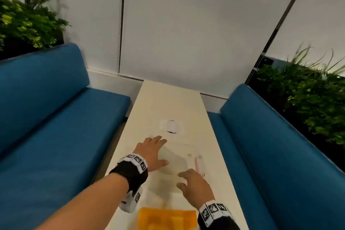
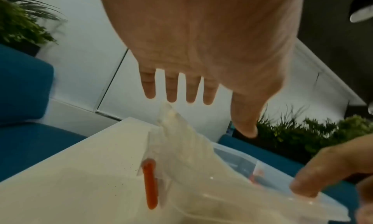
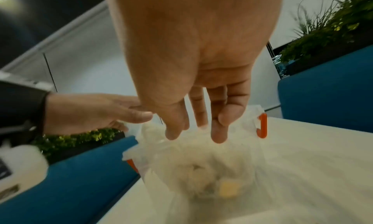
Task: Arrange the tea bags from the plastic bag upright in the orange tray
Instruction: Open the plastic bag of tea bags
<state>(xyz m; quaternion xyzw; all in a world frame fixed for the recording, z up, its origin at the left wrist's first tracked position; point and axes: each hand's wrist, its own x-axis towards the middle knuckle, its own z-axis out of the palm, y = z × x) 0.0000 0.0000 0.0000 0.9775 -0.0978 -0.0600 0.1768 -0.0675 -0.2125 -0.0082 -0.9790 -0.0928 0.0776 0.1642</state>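
A clear plastic zip bag (image 1: 180,158) lies on the narrow white table (image 1: 168,99), its red zip strip (image 1: 197,164) at the right. In the right wrist view, blurred pale tea bags (image 3: 201,178) and a yellow tag (image 3: 228,190) show through the bag (image 3: 201,147). My left hand (image 1: 155,147) is spread flat over the bag's far left part, and its straight fingers (image 2: 171,87) sit just above the plastic (image 2: 191,147). My right hand (image 1: 188,179) is open at the bag's near edge, one fingertip (image 2: 302,187) on the plastic. The orange tray (image 1: 168,218) sits at the near table edge.
Blue sofas flank the table on the left (image 1: 46,117) and right (image 1: 280,136). Green plants stand behind each sofa (image 1: 22,18) (image 1: 308,89). A round white cable port (image 1: 170,127) lies in the tabletop beyond the bag. A white wall closes the far end.
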